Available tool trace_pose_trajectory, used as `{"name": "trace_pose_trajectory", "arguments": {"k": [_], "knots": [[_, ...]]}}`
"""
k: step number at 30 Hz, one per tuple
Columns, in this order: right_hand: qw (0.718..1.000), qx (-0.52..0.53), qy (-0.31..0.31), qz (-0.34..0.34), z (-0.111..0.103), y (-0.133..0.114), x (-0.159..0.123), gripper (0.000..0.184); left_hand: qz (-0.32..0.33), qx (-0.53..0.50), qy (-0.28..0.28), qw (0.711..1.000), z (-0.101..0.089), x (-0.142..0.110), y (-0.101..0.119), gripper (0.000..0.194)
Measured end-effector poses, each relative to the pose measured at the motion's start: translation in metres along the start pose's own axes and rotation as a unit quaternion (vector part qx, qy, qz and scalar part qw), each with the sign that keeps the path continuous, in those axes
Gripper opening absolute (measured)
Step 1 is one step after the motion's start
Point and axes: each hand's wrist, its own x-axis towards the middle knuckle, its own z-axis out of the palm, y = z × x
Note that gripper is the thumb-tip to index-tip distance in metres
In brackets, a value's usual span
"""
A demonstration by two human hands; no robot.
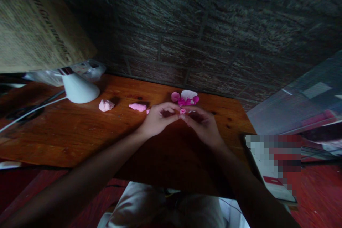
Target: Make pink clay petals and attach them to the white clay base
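Observation:
My left hand (pixel 158 118) and my right hand (pixel 201 125) meet over the wooden table (pixel 80 131), fingertips pinched together on a small pink clay piece (pixel 182 110). Just behind them lies a cluster of magenta and pale pink clay bits (pixel 187 98). A pale pink clay lump (pixel 106 105) and a flatter pink clay strip (pixel 138 107) lie to the left of my left hand.
A white cone-shaped lamp base (pixel 79 88) with a white cord stands at the back left, beside crumpled clear plastic (pixel 88 69). Dark scissors (pixel 24 111) lie at the left. A brick-patterned wall rises behind. A printed box (pixel 275 171) sits at the right edge.

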Motion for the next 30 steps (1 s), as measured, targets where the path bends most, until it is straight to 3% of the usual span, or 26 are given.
{"name": "trace_pose_trajectory", "arguments": {"k": [5, 14, 30], "knots": [[0.996, -0.052, 0.016, -0.065, -0.001, -0.005, -0.001, 0.022, 0.005, 0.032, 0.021, 0.999, -0.001, -0.001, 0.000, 0.013], [0.989, -0.100, 0.012, -0.106, 0.000, -0.008, -0.002, 0.021, 0.034, 0.061, 0.032, 0.997, -0.001, -0.002, -0.003, 0.011], [0.996, -0.090, 0.008, -0.024, 0.000, -0.008, -0.001, 0.024, 0.032, 0.086, 0.004, 0.996, 0.002, -0.004, -0.002, 0.015]]}}
